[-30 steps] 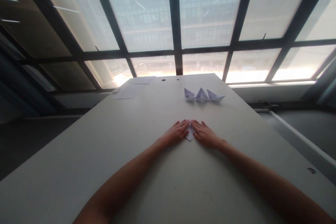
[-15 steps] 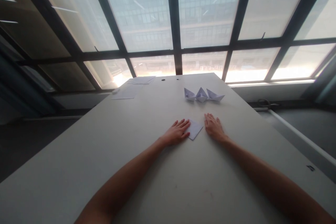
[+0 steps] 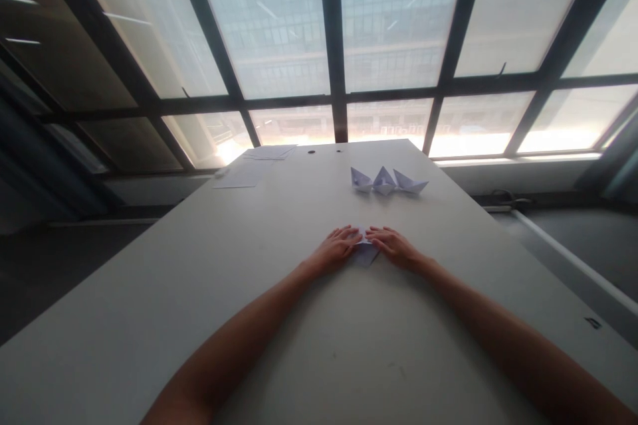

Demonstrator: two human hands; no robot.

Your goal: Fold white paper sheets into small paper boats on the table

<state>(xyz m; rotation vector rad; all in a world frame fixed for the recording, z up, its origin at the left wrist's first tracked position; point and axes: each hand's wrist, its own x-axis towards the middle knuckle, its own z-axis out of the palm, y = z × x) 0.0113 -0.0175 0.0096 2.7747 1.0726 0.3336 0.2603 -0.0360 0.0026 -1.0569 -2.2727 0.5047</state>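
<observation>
A small folded white paper (image 3: 365,255) lies on the white table (image 3: 279,345) between my hands, partly covered by them. My left hand (image 3: 337,247) rests over its left side, palm down, fingers stretched out. On its right side, my right hand (image 3: 393,245) touches the paper with its fingers laid flat and pointing left. The fingertips of both hands are close together near the paper's upper part. Beyond them stand three folded paper boats in a row: a left one (image 3: 360,180), a middle one (image 3: 383,181) and a right one (image 3: 409,182).
White sheets (image 3: 238,176) lie at the table's far left, with more paper (image 3: 269,152) behind them. A round hole (image 3: 312,152) is near the far edge. Large windows rise behind the table. A dark mark (image 3: 593,323) is at the right edge.
My right hand has moved left from beside the paper onto it. The upper part of the paper now looks folded or lifted under my fingers. My left hand has stayed nearly in place.
</observation>
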